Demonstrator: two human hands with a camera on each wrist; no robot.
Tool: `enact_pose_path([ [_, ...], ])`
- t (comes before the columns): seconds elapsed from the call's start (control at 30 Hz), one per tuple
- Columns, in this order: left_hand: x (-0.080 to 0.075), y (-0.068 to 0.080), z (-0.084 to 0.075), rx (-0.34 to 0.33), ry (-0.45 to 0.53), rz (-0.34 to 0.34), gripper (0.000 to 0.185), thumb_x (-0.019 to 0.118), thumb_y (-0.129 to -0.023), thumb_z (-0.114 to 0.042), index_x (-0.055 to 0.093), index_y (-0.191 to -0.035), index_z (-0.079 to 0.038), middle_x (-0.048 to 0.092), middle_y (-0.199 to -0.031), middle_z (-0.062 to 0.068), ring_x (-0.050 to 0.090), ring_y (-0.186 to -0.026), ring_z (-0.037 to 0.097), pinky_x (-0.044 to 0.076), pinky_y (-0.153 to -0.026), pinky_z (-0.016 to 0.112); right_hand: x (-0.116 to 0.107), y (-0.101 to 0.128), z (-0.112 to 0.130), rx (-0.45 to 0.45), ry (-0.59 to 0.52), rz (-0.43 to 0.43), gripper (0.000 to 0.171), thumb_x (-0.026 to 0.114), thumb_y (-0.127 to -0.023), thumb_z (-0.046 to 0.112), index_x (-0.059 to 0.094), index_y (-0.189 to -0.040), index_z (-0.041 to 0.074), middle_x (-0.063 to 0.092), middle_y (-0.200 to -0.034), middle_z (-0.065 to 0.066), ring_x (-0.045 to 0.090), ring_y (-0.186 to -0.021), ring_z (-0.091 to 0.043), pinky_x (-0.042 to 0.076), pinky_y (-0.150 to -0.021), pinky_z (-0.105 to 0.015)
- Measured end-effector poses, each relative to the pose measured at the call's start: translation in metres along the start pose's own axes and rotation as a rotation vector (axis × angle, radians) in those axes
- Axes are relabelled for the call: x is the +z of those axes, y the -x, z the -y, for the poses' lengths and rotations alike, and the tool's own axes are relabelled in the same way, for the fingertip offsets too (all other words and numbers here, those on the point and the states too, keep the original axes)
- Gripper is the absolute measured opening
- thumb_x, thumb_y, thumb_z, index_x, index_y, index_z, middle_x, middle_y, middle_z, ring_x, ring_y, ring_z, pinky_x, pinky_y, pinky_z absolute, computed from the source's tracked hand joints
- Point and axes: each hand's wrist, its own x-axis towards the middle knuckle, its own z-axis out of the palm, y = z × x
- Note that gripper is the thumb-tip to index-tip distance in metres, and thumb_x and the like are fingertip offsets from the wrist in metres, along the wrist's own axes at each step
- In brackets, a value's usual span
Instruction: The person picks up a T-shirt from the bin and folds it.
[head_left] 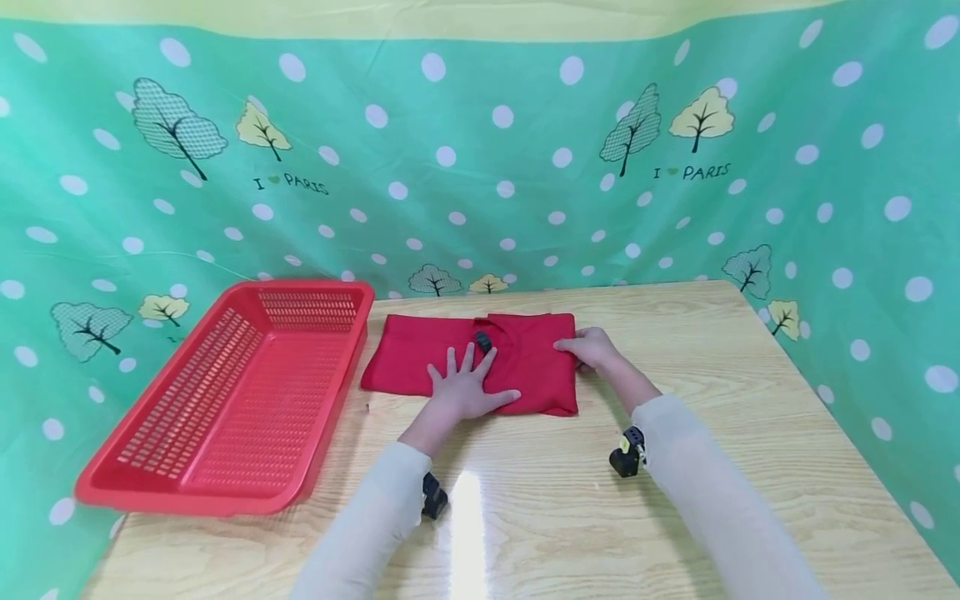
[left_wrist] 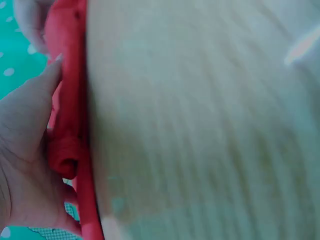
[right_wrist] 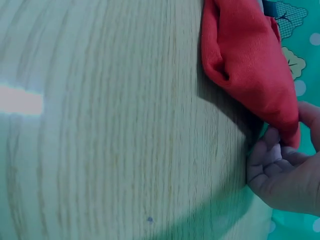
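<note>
A red cloth garment [head_left: 540, 375], partly folded over, lies across the table; its neckline curve shows near the middle, beside a small black piece [head_left: 483, 341]. My left hand [head_left: 462, 390] rests on the fold with its fingers spread. In the left wrist view, the left hand [left_wrist: 30, 150] lies along the layered red cloth [left_wrist: 70, 110]. At the garment's right edge my right hand [head_left: 592, 347] pinches the fabric. The right wrist view shows that edge of red cloth [right_wrist: 250, 65] lifted off the table between thumb and curled fingers of the right hand [right_wrist: 287, 172].
A red plastic basket [head_left: 326, 442] with slotted sides stands left of the garment. All lies on a light wood table [head_left: 540, 525]. A green dotted curtain [head_left: 465, 200] hangs behind and at the sides. A small black camera [head_left: 626, 457] hangs at the right wrist.
</note>
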Motion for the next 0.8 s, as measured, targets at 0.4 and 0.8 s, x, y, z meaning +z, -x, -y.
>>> enact_pose_path([
  [0.4,0.006,0.023,-0.045,0.406,-0.12,-0.255,0.071,0.054,-0.082,-0.064,0.043,-0.14,-0.024,0.048,-0.133,0.005,0.047,-0.12,0.025,0.041,-0.095,0.048,-0.005,-0.003,-0.002,0.017,-0.168,0.09,0.045,0.055,-0.092,0.026,0.048,-0.125,-0.003,0.063,-0.091,-0.003,0.062,-0.072,-0.009,0.054,-0.068,-0.025],
  [0.8,0.023,0.023,-0.07,0.382,-0.183,-0.158,0.078,0.062,-0.079,-0.06,0.036,-0.142,-0.021,0.048,-0.123,0.005,0.046,-0.11,0.023,0.042,-0.088,0.052,-0.005,0.002,-0.002,0.035,-0.154,0.102,0.048,0.055,-0.092,0.027,0.045,-0.129,-0.002,0.059,-0.101,-0.007,0.06,-0.079,-0.012,0.055,-0.069,-0.026],
])
